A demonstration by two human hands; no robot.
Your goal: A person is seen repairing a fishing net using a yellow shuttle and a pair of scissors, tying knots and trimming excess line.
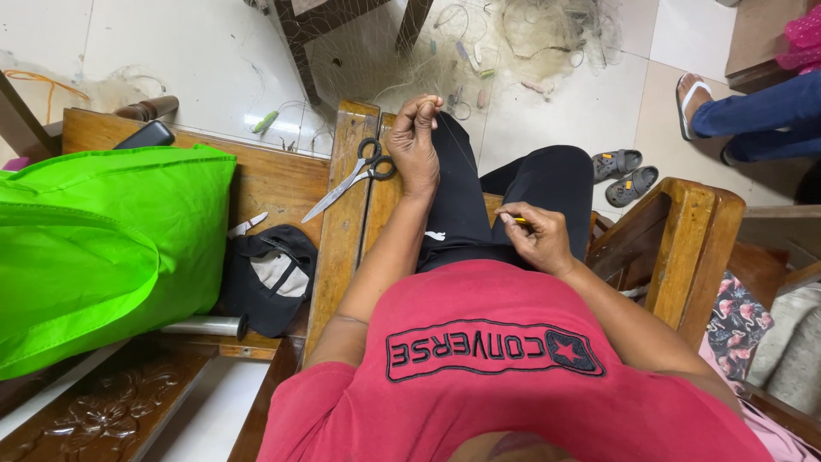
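Observation:
My left hand (416,141) is raised over my knee, its fingertips pinched on fine strands of a pale fishing net (522,38) that runs down to the floor ahead. My right hand (534,235) rests on my black trousers near my lap, fingers closed on a small yellow netting needle (519,221). A thin line stretches between the two hands. Black-handled scissors (355,175) lie on the wooden armrest (338,257) just left of my left hand.
A bright green bag (94,248) fills the seat at left, with a black cap (269,278), a metal tube (205,326) and a dark phone (145,135) near it. Grey sandals (624,174) lie on the tiled floor. Another person's sandalled foot and blue trouser leg (753,111) are at the upper right.

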